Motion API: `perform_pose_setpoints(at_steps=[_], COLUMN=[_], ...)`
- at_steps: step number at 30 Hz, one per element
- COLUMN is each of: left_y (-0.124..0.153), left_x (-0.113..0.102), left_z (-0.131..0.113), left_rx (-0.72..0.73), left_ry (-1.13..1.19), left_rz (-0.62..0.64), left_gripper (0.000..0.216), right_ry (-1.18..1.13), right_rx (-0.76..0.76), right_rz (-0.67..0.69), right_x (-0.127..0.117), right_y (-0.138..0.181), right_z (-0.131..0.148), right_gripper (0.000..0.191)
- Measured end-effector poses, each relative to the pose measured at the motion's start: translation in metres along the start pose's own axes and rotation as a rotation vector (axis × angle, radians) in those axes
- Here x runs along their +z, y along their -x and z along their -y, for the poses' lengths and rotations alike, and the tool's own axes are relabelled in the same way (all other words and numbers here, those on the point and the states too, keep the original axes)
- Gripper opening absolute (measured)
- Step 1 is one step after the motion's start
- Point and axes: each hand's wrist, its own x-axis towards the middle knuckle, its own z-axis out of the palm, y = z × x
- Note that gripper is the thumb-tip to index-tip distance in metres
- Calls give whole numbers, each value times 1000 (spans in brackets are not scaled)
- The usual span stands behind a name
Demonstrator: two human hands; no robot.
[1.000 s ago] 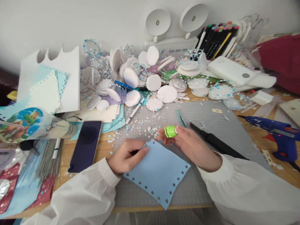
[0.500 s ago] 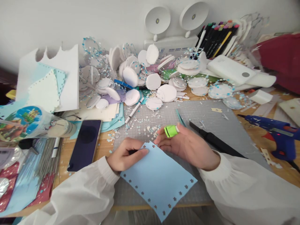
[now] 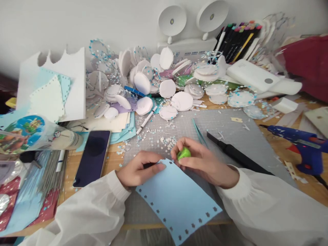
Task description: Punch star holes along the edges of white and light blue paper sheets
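My left hand (image 3: 143, 168) pinches the far left corner of a sheet of light blue paper (image 3: 176, 198), thumb on top. Small flower-shaped holes run along the paper's edges. Curled around a small lime-green craft punch (image 3: 183, 154), my right hand (image 3: 205, 160) is closed at the paper's far edge. How far the paper reaches into the punch is hidden by the fingers. Tiny white and blue paper flowers (image 3: 165, 141) lie scattered just beyond both hands on the grey cutting mat (image 3: 246, 143).
Teal tweezers (image 3: 198, 130) and a black-handled tool (image 3: 235, 153) lie beyond my right hand. A blue glue gun (image 3: 299, 136) rests at the right. To the left are a phone (image 3: 92, 159) and thin wires (image 3: 52, 181). White discs (image 3: 181, 101) are heaped at the back.
My right hand has closed around the green punch and turned it at the paper's edge. The paper has shifted slightly right and toward me, still in my left hand.
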Motion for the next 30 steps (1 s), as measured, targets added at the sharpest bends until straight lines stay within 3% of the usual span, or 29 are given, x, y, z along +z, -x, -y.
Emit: perform_pose_setpoints(at_steps=[5,16,19,25,28,30], left_y=[-1,-1,-2,-2,-1,0], left_x=[-1,-2,-2,-2,-3,-3], left_z=[1,0,-1,-3,-3,-2], left_rx=[27,58,69,80,47,26], left_ry=[-58,-104,-117,-78,-71,-65], left_rz=[27,73,81,105,96,78], left_gripper=[34,36,36,34,36,38], right_ry=[148,223,304,651,736,662], right_rx=[-4,-17,-54,-259,-284,-265], right_rz=[19,10,-69,-392,-437,-417], right_x=[0,4,4,-5,-7,-8], right_y=[1,-1,-1,-6,-6,-5], right_z=[-2,0,3,-1,-3,-3], right_gripper=[23,24,24,16,10,7])
